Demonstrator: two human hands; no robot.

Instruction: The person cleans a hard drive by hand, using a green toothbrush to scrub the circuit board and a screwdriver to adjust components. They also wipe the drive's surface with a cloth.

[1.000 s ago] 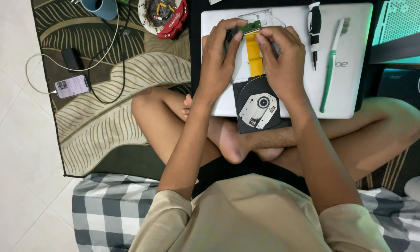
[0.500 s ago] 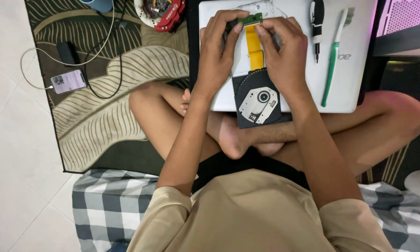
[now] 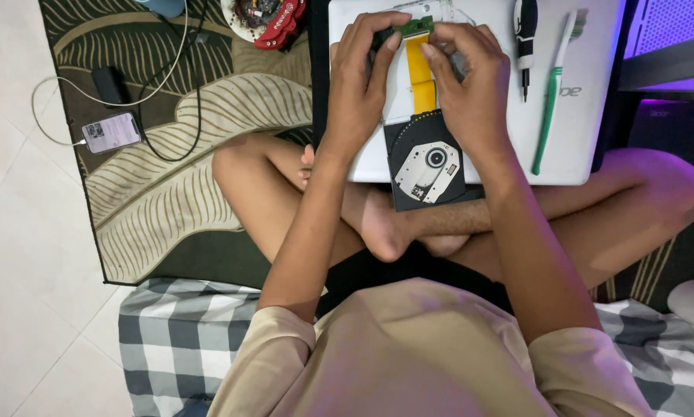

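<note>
Upper centre of frame: left hand (image 3: 360, 85) and right hand (image 3: 468, 83) both pinched on small green board (image 3: 416, 27), yellow ribbon cable (image 3: 420, 75) running straight down-frame between them to black disc drive (image 3: 429, 159).

Two hands: left hand (image 3: 362, 85) and right hand (image 3: 470, 85). One disc drive (image 3: 428, 164), one yellow ribbon cable (image 3: 420, 73), one laptop (image 3: 586, 116), one screwdriver (image 3: 524, 38), one toothbrush (image 3: 554, 93) (green), one phone (image 3: 111, 133).
</note>
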